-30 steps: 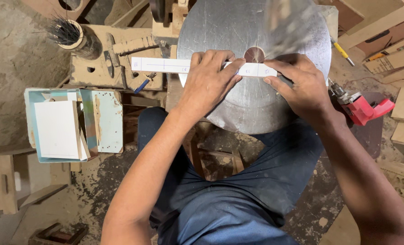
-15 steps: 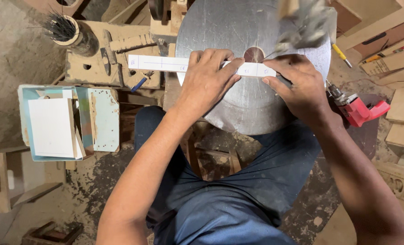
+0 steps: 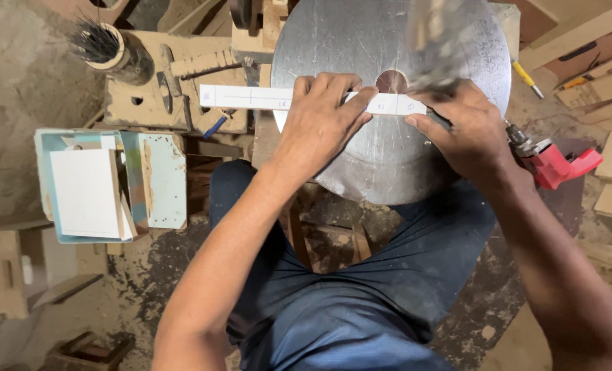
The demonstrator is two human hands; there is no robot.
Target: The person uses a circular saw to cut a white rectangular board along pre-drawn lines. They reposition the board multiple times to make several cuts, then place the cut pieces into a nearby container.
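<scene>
My left hand (image 3: 319, 124) presses the white strip (image 3: 264, 98) flat across the metal disc (image 3: 388, 158), fingers spread; my right hand (image 3: 467, 134) pinches something blurred; keep strip steady.

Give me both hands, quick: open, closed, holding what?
Left hand: open, fingers spread, pressing the white strip flat on the metal disc.
Right hand: closed on a thin dark tool; what kind cannot be told.
</scene>
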